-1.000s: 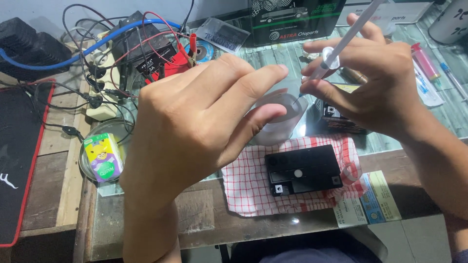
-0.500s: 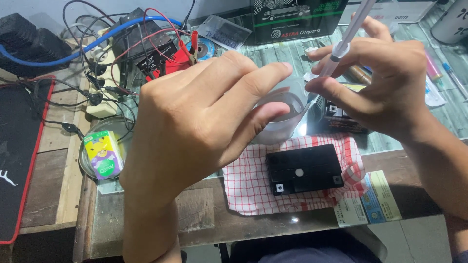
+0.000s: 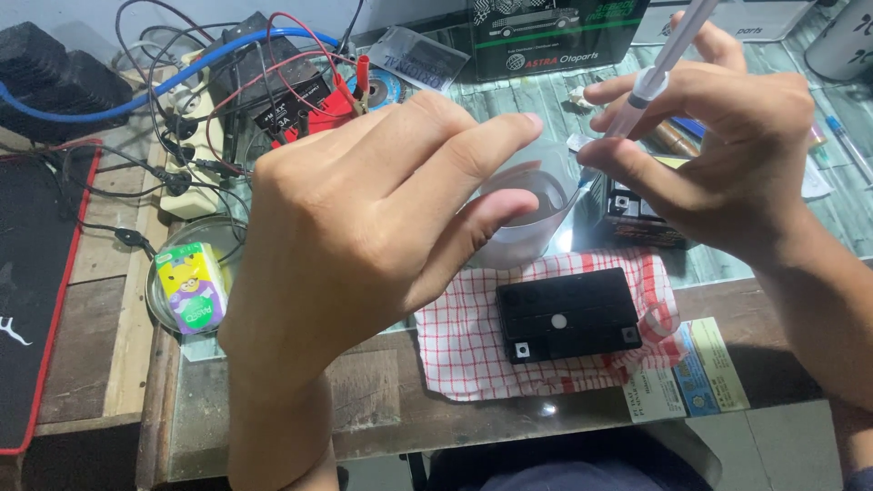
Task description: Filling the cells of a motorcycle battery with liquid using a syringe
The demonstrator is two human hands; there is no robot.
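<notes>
My left hand [image 3: 364, 227] fills the foreground, its fingers wrapped around a clear plastic cup [image 3: 532, 205] with a spout, held above the table. My right hand [image 3: 727, 155] grips a clear syringe [image 3: 650, 77] that slants up to the right, with its tip at the cup's rim. Below the cup, a flat black battery [image 3: 564, 314] lies on a red and white checked cloth [image 3: 464, 355]. A second black battery [image 3: 637, 218] stands behind it, partly hidden by my right hand.
A cream power strip [image 3: 195, 177], tangled cables, red clips [image 3: 341, 100] and a black charger crowd the back left. A yellow tissue pack [image 3: 191, 286] sits in a glass dish. A black mat [image 3: 32, 273] lies far left, a dark box [image 3: 555, 32] at the back, and pens at the right.
My right hand has shifted slightly up and to the right with the syringe. My left hand and the cup have stayed about where they were.
</notes>
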